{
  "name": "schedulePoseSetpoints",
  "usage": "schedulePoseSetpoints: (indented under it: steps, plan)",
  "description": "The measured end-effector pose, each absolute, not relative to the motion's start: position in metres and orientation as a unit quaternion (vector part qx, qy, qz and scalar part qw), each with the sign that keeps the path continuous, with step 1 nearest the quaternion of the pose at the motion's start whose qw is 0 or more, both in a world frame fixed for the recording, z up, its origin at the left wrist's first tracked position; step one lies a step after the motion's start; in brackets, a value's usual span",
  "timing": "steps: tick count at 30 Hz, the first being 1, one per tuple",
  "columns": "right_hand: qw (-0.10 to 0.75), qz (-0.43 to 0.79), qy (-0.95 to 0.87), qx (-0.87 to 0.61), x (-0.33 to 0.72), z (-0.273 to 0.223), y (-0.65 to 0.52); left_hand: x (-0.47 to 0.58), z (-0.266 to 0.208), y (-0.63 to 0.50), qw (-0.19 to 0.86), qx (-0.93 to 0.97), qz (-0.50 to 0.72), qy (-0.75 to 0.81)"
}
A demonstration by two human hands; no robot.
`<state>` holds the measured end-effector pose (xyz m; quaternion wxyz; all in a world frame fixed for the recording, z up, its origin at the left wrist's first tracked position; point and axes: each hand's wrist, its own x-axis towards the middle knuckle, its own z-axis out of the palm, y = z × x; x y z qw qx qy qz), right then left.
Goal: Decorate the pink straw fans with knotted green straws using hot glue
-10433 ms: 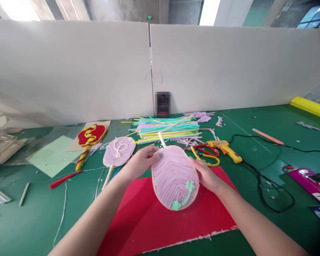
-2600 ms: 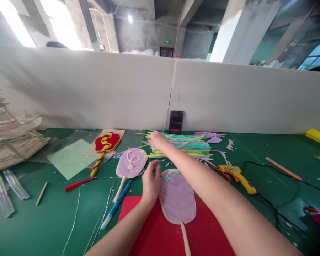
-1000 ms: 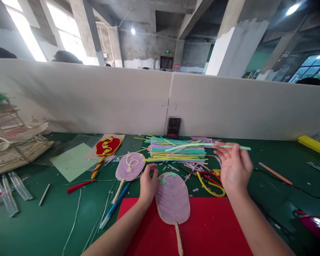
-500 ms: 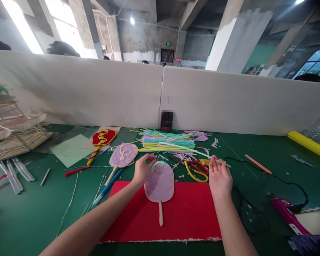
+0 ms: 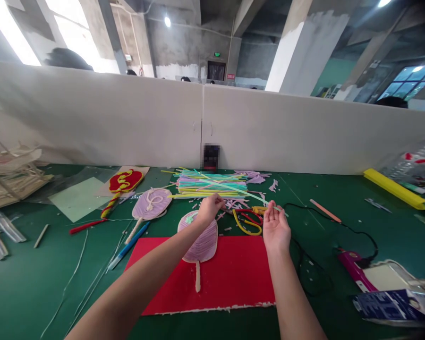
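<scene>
A lilac, ribbed fan-shaped piece (image 5: pixel 200 243) with a cream rim and handle lies partly on a red sheet (image 5: pixel 241 269). A small mint-green curl (image 5: pixel 190 219) shows near its top. My left hand (image 5: pixel 211 208) is over the fan's upper right edge, fingers pinched together; what they hold, if anything, is hidden. Palm up on the right, my right hand (image 5: pixel 277 229) has a long pale green strip (image 5: pixel 253 195) between its thumb and fingers. The strip runs leftward over a bundle of coloured strips (image 5: pixel 212 183). Yellow-and-red-handled scissors (image 5: pixel 248 222) lie between my hands.
Left of the red sheet are a second lilac fan (image 5: pixel 152 203), a red-and-yellow fan (image 5: pixel 125 180) and a blue pen (image 5: pixel 127 246). To the right are a black cable (image 5: pixel 354 231), a purple device (image 5: pixel 356 269) and a yellow bar (image 5: pixel 395 189). A white partition (image 5: pixel 145 123) stands behind.
My left hand has moved right, from the fan's upper left to its upper right, uncovering the mint curl. The right hand keeps the strip. The whole view has shifted slightly.
</scene>
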<state>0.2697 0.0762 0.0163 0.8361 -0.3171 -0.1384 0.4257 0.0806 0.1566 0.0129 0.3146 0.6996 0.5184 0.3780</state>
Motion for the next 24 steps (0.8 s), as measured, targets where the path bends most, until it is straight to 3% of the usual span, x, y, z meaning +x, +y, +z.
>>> schedulePoseSetpoints:
  steps: [24]
  plan:
    - [0.841,0.434,-0.123,-0.299,0.265,0.021,0.076,0.081,0.029,0.153,0.113,0.769,0.277,0.565]
